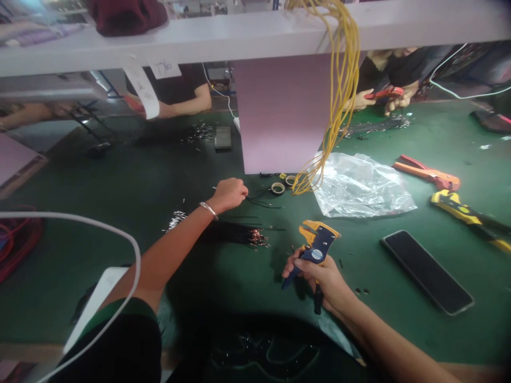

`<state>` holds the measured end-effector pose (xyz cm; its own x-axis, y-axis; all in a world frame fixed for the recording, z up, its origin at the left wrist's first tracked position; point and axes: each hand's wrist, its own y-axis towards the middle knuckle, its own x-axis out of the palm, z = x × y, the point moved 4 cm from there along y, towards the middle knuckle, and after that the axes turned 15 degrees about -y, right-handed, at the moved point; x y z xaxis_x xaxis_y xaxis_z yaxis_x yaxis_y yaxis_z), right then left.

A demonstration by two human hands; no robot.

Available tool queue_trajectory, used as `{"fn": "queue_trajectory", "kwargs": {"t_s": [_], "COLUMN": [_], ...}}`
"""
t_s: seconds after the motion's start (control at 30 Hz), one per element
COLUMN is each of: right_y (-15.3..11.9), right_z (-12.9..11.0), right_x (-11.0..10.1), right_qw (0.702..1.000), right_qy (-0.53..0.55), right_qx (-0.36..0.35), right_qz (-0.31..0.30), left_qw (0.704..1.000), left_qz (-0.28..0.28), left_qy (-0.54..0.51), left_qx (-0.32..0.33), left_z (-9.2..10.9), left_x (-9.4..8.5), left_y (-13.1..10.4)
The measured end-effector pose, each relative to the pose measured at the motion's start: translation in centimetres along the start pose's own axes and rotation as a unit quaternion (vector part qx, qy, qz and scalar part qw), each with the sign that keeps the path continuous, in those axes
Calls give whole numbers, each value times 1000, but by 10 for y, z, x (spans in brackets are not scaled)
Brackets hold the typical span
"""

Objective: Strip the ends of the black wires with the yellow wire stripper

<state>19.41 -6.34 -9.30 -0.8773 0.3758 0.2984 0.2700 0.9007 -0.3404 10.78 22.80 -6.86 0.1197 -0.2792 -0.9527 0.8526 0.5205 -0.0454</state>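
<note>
Stripper in hand: Uneven pressure could nick copper if a wire sits crooked in the blue-and-yellow wire stripper (pixel 318 253), at near right; the right hand (pixel 330 280) wraps its handles, the tool's mouth seemingly parted, no wire visible inside.
Bundle on bench: Just beyond, to the left, a black wire bundle (pixel 233 233) lies beneath the left forearm, where a dragging arm could scatter its ends.
Left hand (pixel 229 196): Farther off, loose strands might tangle or slip; fingers are curled narrow, apparently pinching thin black wires (pixel 264 204), contact partly hidden.
Yellow wires (pixel 339 96): Hanging at far right, they could snag a reaching sleeve.
</note>
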Motion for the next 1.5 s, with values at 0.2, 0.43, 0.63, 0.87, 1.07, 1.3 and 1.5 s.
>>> {"fn": "queue_trajectory", "kwargs": {"t_s": [0.2, 0.43, 0.63, 0.87, 1.07, 1.3, 1.5], "right_y": [0, 1, 0, 1, 0, 0, -1], "right_z": [1, 1, 0, -1, 1, 1, 0], "right_x": [0, 1, 1, 1, 1, 2, 4], "right_qw": [1000, 1000, 1000, 1000, 1000, 1000, 999], "right_qy": [-9, -14, -29, -20, -14, -21, -41], "right_qx": [-5, 0, 3, 2, 6, 16, 30], "right_qz": [0, 4, 8, 2, 0, 4, 10], "left_qw": [1000, 999, 999, 996, 993, 993, 995], "left_qz": [-3, -21, -29, -20, -14, -6, -29], "left_qy": [1, -18, -39, -86, -119, -117, -91], "left_qx": [23, 35, 21, -8, -16, 6, 38], "left_z": [2, 4, 6, 2, -5, -2, -2], "left_x": [1, 4, 7, 8, 12, 19, 13], "left_y": [0, 9, 18, 19, 22, 19, 10]}}
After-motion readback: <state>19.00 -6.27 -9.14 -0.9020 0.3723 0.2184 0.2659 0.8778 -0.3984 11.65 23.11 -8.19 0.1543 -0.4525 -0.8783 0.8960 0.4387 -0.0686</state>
